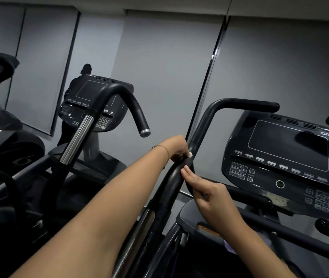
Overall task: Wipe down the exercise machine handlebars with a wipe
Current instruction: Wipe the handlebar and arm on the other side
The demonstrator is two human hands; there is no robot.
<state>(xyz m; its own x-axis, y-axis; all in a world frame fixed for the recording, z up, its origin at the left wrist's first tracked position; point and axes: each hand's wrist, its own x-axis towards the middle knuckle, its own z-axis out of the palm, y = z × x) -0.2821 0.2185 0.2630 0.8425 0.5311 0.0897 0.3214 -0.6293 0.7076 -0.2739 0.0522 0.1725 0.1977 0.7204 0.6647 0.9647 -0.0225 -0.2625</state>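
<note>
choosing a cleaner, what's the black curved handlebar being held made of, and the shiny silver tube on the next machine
Black curved handlebar: likely a rubber or foam grip cover, with a matte finish; it looks dull with pale scuff marks. Shiny silver tube: probably polished metal, judging by the bright lengthwise reflections.

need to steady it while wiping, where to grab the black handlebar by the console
Grip the handlebar on its straight rising stretch above the left hand, coming from the left: it is round and bare there, and the console crowds its right.

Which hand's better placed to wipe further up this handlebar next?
Probably left: the left hand grips the handlebar higher up, while the right hand only rests straight fingers on it below.
</note>
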